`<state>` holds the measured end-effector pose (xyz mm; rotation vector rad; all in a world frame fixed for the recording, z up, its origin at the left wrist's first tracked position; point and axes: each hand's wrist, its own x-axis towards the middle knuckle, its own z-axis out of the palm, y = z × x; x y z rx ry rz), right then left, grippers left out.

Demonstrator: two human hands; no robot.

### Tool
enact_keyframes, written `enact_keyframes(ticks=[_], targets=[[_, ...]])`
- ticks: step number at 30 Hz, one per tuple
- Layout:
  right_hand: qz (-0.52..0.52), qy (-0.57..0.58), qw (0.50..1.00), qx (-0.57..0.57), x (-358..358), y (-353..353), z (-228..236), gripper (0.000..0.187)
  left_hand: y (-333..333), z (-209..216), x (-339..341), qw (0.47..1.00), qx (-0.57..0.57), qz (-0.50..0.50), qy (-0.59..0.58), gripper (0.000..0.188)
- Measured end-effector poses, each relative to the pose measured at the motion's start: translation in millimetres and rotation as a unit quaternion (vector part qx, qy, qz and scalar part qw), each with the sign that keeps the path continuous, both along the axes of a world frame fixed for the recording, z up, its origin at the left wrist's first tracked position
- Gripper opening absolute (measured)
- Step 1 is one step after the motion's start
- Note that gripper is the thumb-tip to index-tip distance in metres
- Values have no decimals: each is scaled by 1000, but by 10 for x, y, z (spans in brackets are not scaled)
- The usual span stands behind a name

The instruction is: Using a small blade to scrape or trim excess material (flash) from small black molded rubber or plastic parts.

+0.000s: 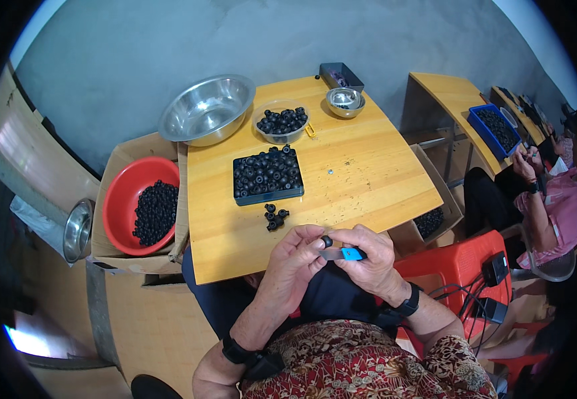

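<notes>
Over the table's front edge, my left hand (290,261) pinches a small round black part (327,241) between thumb and fingers. My right hand (373,261) is closed on a knife (353,254) with a blue and black handle. Its short grey blade lies just below the black part, close to my left fingertips; whether it touches the part I cannot tell. Several loose black parts (276,217) sit on the table just beyond my hands. Behind them a dark rectangular tray (270,199) is heaped with more such black parts.
On the wooden table (361,193) stand a clear bowl (277,139) of black parts, a large steel basin (189,123), small bowls (346,112) and a dark box (355,85). A red basin (119,229) is at left, a red stool (435,263) at right. Another person (554,213) sits far right.
</notes>
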<state>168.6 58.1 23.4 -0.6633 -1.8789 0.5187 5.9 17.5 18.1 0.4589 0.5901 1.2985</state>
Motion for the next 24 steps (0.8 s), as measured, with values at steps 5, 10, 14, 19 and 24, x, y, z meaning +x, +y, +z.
enact_keyframes(ticks=[5, 10, 14, 19, 24], targets=[[10, 6, 1000, -6, -13, 8, -52, 33, 51, -36, -15, 1000, -6, -17, 22, 23], [32, -29, 998, -39, 31, -5, -39, 34, 58, -79, -57, 999, -21, -29, 14, 23], [29, -26, 999, -20, 58, -11, -27, 34, 68, -47, -23, 998, -28, -22, 47, 22], [25, -46, 998, -18, 107, -5, 11, 34, 64, -36, -9, 999, -10, -11, 37, 23], [42, -21, 999, -19, 85, 5, 33, 34, 61, -70, -30, 998, 13, 1, 67, 22]])
